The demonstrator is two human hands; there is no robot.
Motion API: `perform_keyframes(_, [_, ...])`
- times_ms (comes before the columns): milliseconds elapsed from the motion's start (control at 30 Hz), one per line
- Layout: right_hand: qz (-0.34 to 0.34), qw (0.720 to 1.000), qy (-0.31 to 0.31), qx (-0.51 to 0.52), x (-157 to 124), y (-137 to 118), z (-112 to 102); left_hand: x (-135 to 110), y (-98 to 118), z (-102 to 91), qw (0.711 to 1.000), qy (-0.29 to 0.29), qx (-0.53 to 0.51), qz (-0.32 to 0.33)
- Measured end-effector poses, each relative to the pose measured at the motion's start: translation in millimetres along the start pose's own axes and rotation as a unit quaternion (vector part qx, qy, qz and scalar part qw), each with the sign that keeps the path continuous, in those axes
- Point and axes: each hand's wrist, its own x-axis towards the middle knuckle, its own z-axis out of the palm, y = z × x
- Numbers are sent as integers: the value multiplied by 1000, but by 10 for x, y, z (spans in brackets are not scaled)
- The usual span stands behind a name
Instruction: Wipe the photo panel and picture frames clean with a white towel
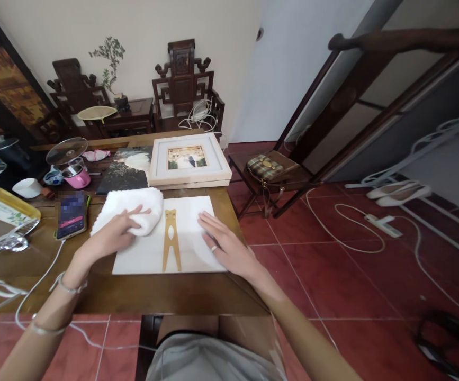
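Observation:
A white flat panel [193,259] lies on the wooden table in front of me. On its middle rests a tan, two-legged, cat-shaped piece [170,243] with an oval hole. My left hand [124,227] rests on a folded white towel [136,203] that covers the panel's upper left part; its fingers are spread over the cloth. On the panel's right side, my right hand [223,241] lies flat with fingers stretched out, a ring on one of them. Whatever is under the towel is hidden.
Behind the panel, a white picture frame [217,159] lies stacked on another, beside a dark picture [124,169]. To the left are a phone [71,214] on a white cable, a pink cup [76,177] and a yellow tray [10,206]. A chair holds a plaid bag [264,166].

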Motion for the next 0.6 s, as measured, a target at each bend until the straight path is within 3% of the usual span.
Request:
perform_keyframes(233, [-7, 1000, 6, 1, -6, 17, 9, -984, 577, 118, 996, -68, -48, 26])
perform_keyframes(333, [-6, 1000, 3, -4, -9, 19, 11, -1191, 685, 127, 996, -73, -47, -2])
perform_keyframes(467, [-5, 1000, 0, -4, -8, 16, 8, -1051, 540, 86, 997, -52, -54, 13])
perform_keyframes(600, [-5, 1000, 5, 4, -4, 12, -1, -592, 280, 14, 999, -32, -32, -3])
